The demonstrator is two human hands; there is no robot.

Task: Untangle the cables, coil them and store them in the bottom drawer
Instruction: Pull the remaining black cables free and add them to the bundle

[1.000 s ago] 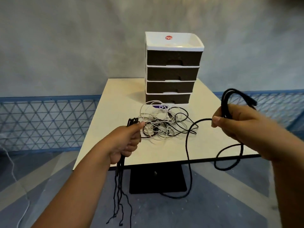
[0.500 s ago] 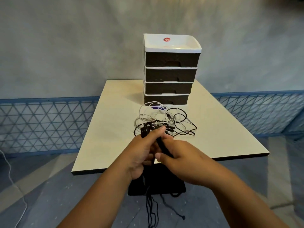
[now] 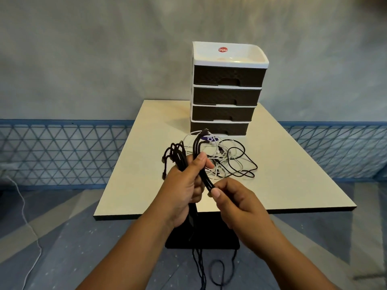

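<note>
With the left hand [image 3: 184, 185] clenched round the folded black cable [image 3: 180, 158] and the right hand [image 3: 234, 197] pinching its strands, just before the cable tangle [image 3: 226, 162] below the drawer unit [image 3: 226, 91], dangling tails risk snagging the counter [image 3: 282, 174] edge.

Matt, seemingly braided black cable [image 3: 204, 174]

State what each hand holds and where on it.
Left hand grips the folded black cable around the middle of the bundle. Right hand pinches the same cable's doubled strands just below.
</note>
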